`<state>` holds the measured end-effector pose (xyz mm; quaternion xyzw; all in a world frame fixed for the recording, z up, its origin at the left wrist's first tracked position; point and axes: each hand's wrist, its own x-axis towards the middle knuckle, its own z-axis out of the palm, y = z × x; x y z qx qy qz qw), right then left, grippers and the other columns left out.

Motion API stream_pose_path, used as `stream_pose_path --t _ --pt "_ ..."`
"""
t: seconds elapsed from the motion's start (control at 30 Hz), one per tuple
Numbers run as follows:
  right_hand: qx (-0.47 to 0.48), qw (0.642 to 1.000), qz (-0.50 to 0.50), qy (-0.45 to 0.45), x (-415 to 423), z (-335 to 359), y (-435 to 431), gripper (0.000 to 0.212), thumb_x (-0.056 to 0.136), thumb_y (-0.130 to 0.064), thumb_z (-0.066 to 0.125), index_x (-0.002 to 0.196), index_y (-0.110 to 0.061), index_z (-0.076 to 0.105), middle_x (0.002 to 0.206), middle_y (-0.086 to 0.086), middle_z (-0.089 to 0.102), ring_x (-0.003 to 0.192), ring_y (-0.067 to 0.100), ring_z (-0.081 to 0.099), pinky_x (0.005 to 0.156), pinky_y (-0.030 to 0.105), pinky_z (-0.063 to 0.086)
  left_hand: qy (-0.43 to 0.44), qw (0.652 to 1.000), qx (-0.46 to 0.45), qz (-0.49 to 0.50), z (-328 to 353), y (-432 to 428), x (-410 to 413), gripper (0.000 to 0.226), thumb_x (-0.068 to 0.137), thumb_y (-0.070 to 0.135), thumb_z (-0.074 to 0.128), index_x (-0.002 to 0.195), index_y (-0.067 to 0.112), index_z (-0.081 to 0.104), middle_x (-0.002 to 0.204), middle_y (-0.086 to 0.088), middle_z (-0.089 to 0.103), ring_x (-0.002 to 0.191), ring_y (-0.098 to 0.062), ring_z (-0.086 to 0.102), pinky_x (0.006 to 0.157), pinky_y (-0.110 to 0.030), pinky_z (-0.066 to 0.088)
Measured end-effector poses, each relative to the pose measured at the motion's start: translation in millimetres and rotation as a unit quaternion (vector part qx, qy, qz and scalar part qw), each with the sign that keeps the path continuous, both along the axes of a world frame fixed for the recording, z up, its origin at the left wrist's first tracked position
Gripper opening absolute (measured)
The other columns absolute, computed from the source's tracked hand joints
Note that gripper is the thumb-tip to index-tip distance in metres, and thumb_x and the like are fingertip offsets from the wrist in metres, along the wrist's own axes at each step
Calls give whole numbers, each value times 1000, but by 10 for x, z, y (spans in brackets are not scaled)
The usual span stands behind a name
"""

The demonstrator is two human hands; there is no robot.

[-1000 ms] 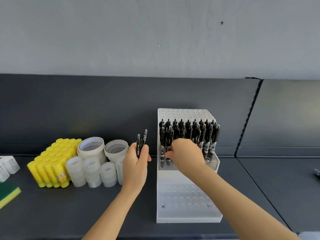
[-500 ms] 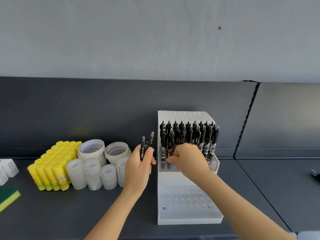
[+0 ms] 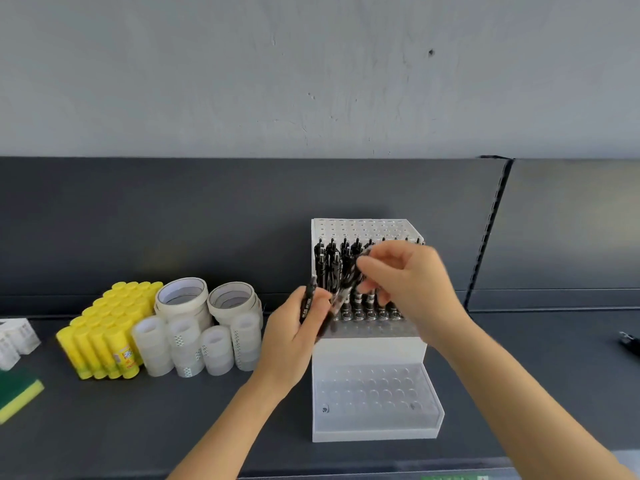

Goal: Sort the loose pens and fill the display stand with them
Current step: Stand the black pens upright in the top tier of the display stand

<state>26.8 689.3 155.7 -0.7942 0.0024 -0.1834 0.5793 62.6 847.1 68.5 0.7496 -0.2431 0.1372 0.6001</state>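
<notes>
A white stepped display stand (image 3: pixel 367 351) sits on the dark shelf. Its middle tier holds several upright black pens (image 3: pixel 327 268), while the holes of its lower tier and top tier are bare. My left hand (image 3: pixel 291 337) is at the stand's left edge and grips a small bundle of black pens (image 3: pixel 307 304). My right hand (image 3: pixel 412 289) hovers in front of the filled row. Its fingertips pinch the top of one blurred black pen (image 3: pixel 346 292), which slants down toward the left hand's bundle.
Left of the stand lie yellow glue sticks (image 3: pixel 107 330), clear tape rolls (image 3: pixel 194 344) and white tape rings (image 3: pixel 181 299). A green-yellow sponge (image 3: pixel 17 393) and small white boxes (image 3: pixel 14 337) are at the far left. A dark object (image 3: pixel 628 341) shows at the right edge.
My right hand has lifted off the stand's front row and now pinches a pen at the left hand's bundle. My left hand has shifted right, closer to the stand.
</notes>
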Motion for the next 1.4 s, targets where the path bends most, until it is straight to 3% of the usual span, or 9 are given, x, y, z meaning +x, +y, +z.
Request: stream_pose_path --t 0.17,0.27,0.33,0.43,0.73,0.97,1.07,1.17,1.4 --pt "-94 989 -80 -87 64 140 -78 8 89 -17 61 85 -17 68 66 -1 69 41 -3 52 42 10 35 -27 996 3 82 36 -27 20 32 93 41 45 81 12 53 56 13 46 56 -4 44 56 -17 38" --pt "-140 980 -102 -98 133 117 -64 9 89 -18 61 83 -18 68 71 -5 67 63 3 64 55 17 46 -33 994 9 107 26 -23 18 27 96 40 50 92 13 48 63 13 45 60 -1 47 56 -15 39" --pt "-173 975 -105 -89 180 84 -48 9 90 -18 60 85 -17 67 71 -10 65 70 14 67 67 28 54 -18 995 -18 97 -14 -8 48 33 92 52 38 92 19 43 62 14 42 55 -4 41 53 -20 36" --pt "-193 974 -100 -61 265 1 -42 9 91 -19 60 89 -14 67 71 -13 62 70 18 68 74 35 56 0 995 -46 87 -63 5 102 25 93 44 34 89 21 43 63 16 45 56 -5 39 55 -26 34" --pt "-234 969 -80 -6 436 -251 2 16 90 -26 64 97 -13 68 82 -2 69 73 16 67 76 32 55 -31 994 4 105 -55 3 116 10 100 21 42 94 19 49 68 7 51 60 -6 47 57 -20 41" --pt "-251 965 -78 -8 418 -248 -9 15 88 -28 66 90 -13 69 74 1 70 69 17 67 72 36 56 -21 997 -1 78 -32 -47 88 14 97 15 51 100 28 54 86 18 61 79 -7 60 70 -22 51" --pt "-230 970 -72 -15 306 -227 -65 9 87 -26 68 84 -18 69 68 -7 66 61 8 63 61 24 51 -18 998 4 55 -23 -75 69 14 95 16 57 98 30 55 88 20 62 81 -9 63 73 -24 53" --pt "-128 992 7 12 151 -178 -108 6 86 -22 69 84 -18 73 54 -11 63 48 0 57 45 13 39 -18 999 11 35 13 -145 36 16 92 18 61 95 32 55 85 16 64 78 -7 63 70 -23 53" --pt "-134 991 -3 12 54 -116 -178 8 84 -15 67 76 -16 70 55 -4 66 47 1 57 45 10 38 -60 994 77 42 68 -320 2 17 87 25 68 93 35 56 86 18 63 86 -1 58 71 -14 47"
